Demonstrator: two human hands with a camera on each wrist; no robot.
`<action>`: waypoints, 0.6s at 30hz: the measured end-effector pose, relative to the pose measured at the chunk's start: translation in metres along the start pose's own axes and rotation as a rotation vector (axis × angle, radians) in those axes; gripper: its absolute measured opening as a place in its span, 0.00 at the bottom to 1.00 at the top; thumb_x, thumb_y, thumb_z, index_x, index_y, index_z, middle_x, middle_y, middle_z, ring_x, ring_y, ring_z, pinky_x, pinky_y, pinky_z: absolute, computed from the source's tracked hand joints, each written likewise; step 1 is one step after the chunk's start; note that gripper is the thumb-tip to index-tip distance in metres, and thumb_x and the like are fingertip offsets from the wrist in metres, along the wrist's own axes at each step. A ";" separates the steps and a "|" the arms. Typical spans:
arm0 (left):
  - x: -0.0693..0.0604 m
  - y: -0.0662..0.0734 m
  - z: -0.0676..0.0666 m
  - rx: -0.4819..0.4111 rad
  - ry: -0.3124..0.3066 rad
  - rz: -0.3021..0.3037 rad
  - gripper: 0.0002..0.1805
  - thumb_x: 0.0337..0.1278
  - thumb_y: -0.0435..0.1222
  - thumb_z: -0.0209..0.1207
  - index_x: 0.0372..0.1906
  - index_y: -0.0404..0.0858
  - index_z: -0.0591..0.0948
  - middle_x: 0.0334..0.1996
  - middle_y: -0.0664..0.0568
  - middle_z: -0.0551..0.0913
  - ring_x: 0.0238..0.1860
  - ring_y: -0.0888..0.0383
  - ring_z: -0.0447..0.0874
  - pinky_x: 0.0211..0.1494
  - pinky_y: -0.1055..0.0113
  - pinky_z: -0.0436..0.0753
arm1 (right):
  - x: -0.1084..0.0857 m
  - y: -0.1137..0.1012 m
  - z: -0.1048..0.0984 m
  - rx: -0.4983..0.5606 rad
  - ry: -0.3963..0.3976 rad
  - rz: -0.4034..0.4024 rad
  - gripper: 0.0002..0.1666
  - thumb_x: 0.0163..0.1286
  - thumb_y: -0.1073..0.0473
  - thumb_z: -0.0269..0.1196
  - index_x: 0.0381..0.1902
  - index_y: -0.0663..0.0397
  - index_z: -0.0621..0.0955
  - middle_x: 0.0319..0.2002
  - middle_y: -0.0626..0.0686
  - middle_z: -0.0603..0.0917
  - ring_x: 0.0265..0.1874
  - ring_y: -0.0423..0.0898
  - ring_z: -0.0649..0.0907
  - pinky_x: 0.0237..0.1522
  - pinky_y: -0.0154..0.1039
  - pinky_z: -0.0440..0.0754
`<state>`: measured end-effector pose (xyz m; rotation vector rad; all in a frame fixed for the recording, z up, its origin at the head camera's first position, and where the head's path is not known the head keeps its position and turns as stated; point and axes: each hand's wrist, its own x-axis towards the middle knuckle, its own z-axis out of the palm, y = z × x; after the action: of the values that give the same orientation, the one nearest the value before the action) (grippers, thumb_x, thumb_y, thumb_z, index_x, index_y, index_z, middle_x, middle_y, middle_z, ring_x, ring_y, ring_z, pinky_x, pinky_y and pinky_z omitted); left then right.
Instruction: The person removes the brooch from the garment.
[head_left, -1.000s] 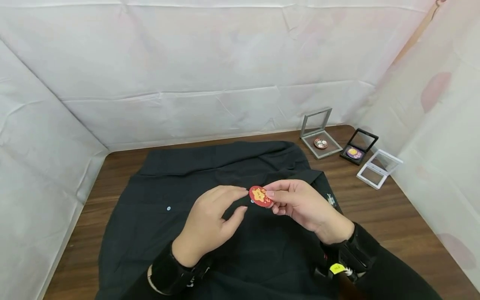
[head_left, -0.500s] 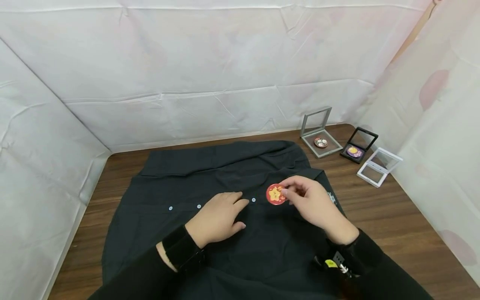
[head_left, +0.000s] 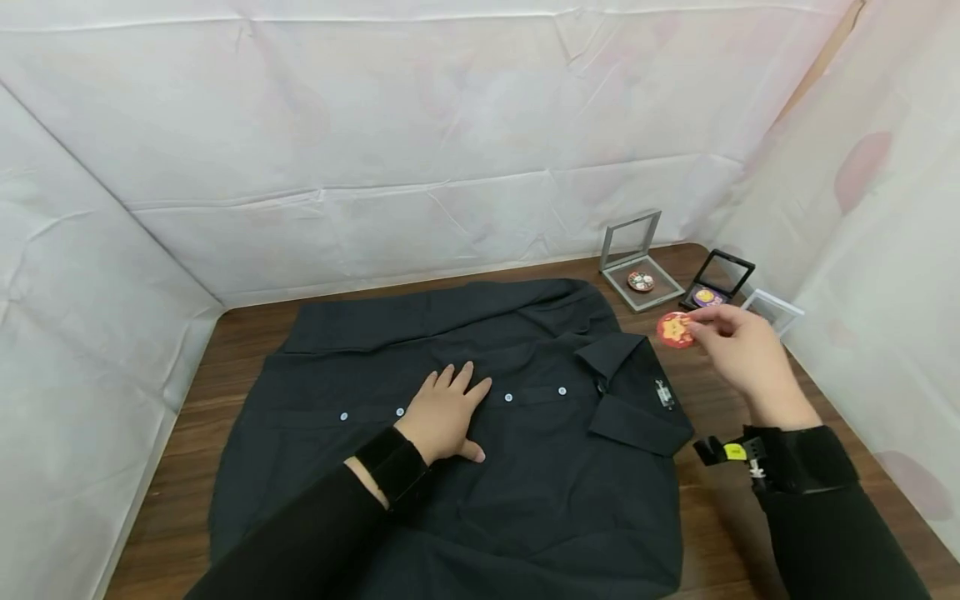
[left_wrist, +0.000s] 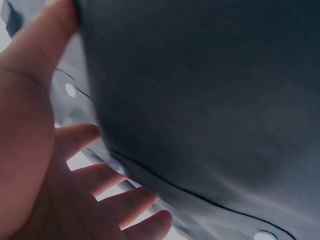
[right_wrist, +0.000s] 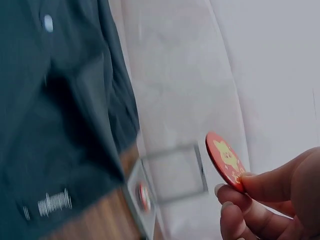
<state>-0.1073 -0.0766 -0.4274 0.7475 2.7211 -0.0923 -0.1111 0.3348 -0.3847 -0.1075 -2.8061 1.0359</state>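
A round red badge point(head_left: 674, 330) with a yellow star figure is pinched between the thumb and fingers of my right hand point(head_left: 738, 350), held above the table right of the shirt collar. The right wrist view shows the same badge point(right_wrist: 225, 159) tilted at the fingertips. My left hand point(head_left: 444, 415) lies with spread fingers on a dark button-up shirt point(head_left: 525, 483), over its row of pale buttons. In the left wrist view, the fingers point(left_wrist: 127, 205) are straight beside the dark cloth. Just past my right hand are a black case point(head_left: 722, 275) and a white case point(head_left: 776, 310), the latter partly hidden.
Behind the collar, an open grey case point(head_left: 643, 279) holds a red badge with pale shapes. The black case contains a purple and yellow badge point(head_left: 707, 297). White cloth walls point(head_left: 450, 125) border the brown wooden table point(head_left: 187, 400) at the back and sides.
My right hand has carried the red badge away from the shirt's middle, rightward toward the cases. My left hand has moved off the badge and come down with spread fingers on the shirt.
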 end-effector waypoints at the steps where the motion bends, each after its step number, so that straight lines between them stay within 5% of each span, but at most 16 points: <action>1: 0.003 -0.002 0.000 -0.010 -0.011 -0.017 0.66 0.39 0.68 0.74 0.83 0.50 0.58 0.82 0.41 0.51 0.79 0.36 0.52 0.77 0.41 0.56 | 0.002 0.007 -0.004 0.007 0.008 0.023 0.24 0.80 0.46 0.59 0.58 0.61 0.84 0.38 0.60 0.88 0.27 0.46 0.81 0.25 0.40 0.76; 7: 0.014 -0.013 -0.002 -0.050 -0.111 -0.123 0.78 0.27 0.75 0.73 0.85 0.56 0.44 0.84 0.44 0.38 0.81 0.36 0.39 0.78 0.37 0.49 | 0.013 0.048 -0.018 0.101 -0.017 0.176 0.30 0.80 0.45 0.57 0.61 0.67 0.80 0.34 0.46 0.86 0.28 0.35 0.80 0.26 0.35 0.77; 12: 0.019 -0.017 -0.004 -0.091 -0.208 -0.162 0.80 0.26 0.76 0.72 0.85 0.58 0.38 0.83 0.46 0.29 0.81 0.38 0.27 0.78 0.35 0.42 | 0.020 0.074 -0.025 0.043 -0.023 0.262 0.34 0.80 0.42 0.53 0.63 0.68 0.79 0.39 0.50 0.85 0.31 0.38 0.77 0.28 0.36 0.75; 18: 0.022 -0.018 -0.004 -0.093 -0.236 -0.169 0.80 0.27 0.77 0.70 0.84 0.59 0.35 0.83 0.47 0.25 0.81 0.39 0.23 0.78 0.36 0.38 | 0.029 0.095 -0.029 0.082 -0.033 0.407 0.34 0.81 0.45 0.52 0.65 0.72 0.75 0.39 0.56 0.85 0.33 0.42 0.79 0.29 0.38 0.76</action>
<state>-0.1356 -0.0807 -0.4310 0.4489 2.5380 -0.0851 -0.1337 0.4286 -0.4218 -0.6817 -2.8304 1.2384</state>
